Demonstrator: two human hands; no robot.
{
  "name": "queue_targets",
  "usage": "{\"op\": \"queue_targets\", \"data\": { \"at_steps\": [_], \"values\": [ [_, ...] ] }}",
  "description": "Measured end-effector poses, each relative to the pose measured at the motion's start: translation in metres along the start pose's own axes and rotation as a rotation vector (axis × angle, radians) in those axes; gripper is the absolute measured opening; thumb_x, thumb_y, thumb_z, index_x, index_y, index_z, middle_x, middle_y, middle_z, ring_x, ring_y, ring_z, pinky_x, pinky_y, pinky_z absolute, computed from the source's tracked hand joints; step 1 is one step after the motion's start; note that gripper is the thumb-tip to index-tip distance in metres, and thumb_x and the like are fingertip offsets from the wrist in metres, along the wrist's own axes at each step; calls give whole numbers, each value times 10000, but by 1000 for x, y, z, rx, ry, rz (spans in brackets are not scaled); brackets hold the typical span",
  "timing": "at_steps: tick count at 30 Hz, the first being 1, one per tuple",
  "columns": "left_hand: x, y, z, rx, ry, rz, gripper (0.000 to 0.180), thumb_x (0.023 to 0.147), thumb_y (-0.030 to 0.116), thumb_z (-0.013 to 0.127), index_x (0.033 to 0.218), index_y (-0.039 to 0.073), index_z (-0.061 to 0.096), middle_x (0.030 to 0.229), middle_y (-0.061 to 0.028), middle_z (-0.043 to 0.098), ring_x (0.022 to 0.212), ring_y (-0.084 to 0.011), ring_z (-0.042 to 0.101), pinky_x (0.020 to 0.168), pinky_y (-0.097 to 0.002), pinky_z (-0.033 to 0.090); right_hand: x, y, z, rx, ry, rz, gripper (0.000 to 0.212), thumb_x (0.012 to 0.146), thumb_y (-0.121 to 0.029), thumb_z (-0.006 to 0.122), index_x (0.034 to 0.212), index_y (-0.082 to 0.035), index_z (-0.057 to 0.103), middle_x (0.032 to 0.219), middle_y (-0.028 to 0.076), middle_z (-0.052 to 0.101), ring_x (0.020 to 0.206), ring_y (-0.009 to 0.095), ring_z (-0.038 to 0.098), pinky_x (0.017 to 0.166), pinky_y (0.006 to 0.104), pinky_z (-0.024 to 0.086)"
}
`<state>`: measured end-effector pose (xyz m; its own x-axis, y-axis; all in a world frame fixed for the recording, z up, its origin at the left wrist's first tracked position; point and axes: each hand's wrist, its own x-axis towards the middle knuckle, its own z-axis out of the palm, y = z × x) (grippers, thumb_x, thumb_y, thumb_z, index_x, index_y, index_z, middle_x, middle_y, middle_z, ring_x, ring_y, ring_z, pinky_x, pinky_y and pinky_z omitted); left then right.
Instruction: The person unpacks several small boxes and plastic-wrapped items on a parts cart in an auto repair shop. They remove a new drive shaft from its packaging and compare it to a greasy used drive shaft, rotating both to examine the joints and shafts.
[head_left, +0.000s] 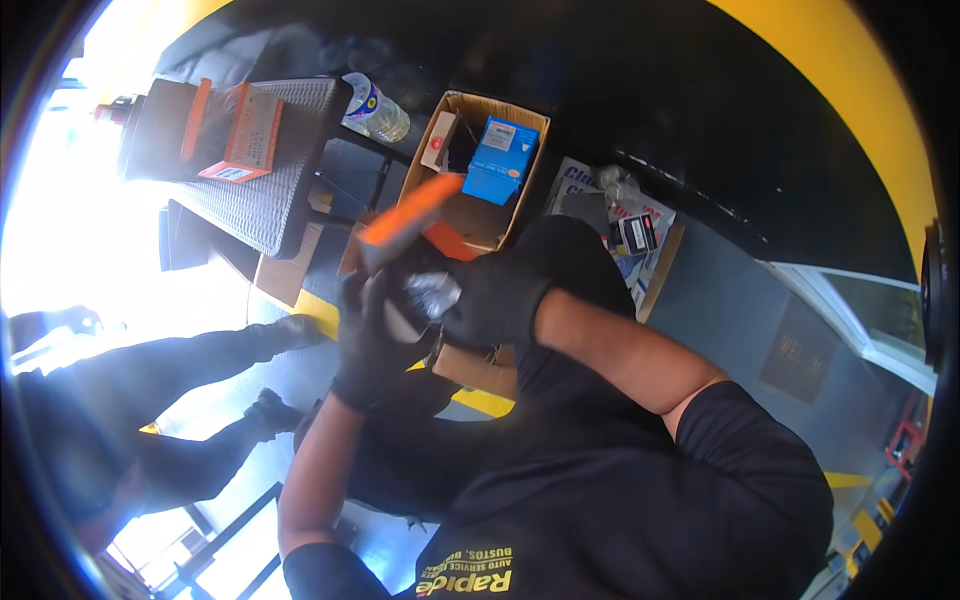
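Orange box, flaps raised between both hands, is probably light and easily creased, best held by its side walls; left grip clasps it, right grip's closure cannot be told.

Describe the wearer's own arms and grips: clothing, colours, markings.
The left grip and right grip each wear a dark, close-fitting glove ending near the wrist; glove markings are too blurred to tell. The forearms are bare, below short black cloth sleeves. No cables show.
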<state>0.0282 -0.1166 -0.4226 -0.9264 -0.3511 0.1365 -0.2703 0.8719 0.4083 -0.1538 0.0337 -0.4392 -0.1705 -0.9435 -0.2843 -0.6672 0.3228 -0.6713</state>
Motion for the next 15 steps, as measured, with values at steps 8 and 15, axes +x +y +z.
{"op": "queue_targets", "data": {
  "at_steps": [8,15],
  "values": [
    [-37,12,-9,-174,-173,-144,969,633,126,951,1517,116,555,1395,-252,497,1293,-465,561,1076,-536,525,-19,4,38,-300,47,24,436,914,-344,724,1224,-38,719,1076,118,734,980,282,736,801,483,574],
    [-40,14,-3,-107,-237,-41,997,587,156,970,1501,123,574,1398,-257,480,1242,-496,591,1031,-522,568,-26,15,50,-225,340,-144,460,927,-224,697,1349,-46,648,1123,131,733,910,297,740,772,465,592]
  ]
}}
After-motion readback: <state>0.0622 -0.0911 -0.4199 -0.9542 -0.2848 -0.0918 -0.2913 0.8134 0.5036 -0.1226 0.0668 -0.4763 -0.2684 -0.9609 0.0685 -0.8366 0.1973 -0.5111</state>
